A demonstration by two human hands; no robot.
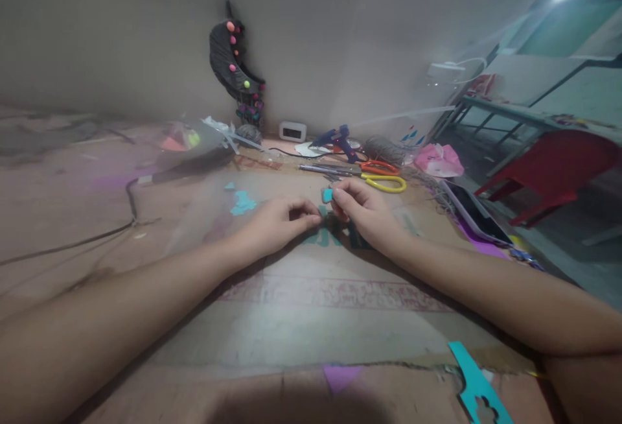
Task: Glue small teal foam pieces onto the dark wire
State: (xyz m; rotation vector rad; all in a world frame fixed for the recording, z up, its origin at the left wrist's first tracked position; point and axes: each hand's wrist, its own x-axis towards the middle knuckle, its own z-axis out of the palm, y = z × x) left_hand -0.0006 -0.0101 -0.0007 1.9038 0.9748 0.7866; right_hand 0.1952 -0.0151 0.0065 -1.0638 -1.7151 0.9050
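Pinched in my right hand (362, 210) is a small turquoise cut-out piece (327, 196), held just above the cardboard sheet (311, 327). My left hand (286, 220) rests beside it with thumb and fingertips pressed together; whatever lies between them is too small to make out. A little pile of turquoise cut-outs (243, 202) lies on the board beyond my left wrist. Behind my right hand are orange-handled scissors (380, 168) and yellow-handled scissors (389, 182).
A blue glue gun (343, 142), a white digital clock (292, 131) and grey yarn (383, 150) line the wall. At right lie a phone (476, 211) and a pink bag (440, 160). A turquoise strip with a flower-shaped hole (471, 375) is near the front edge.
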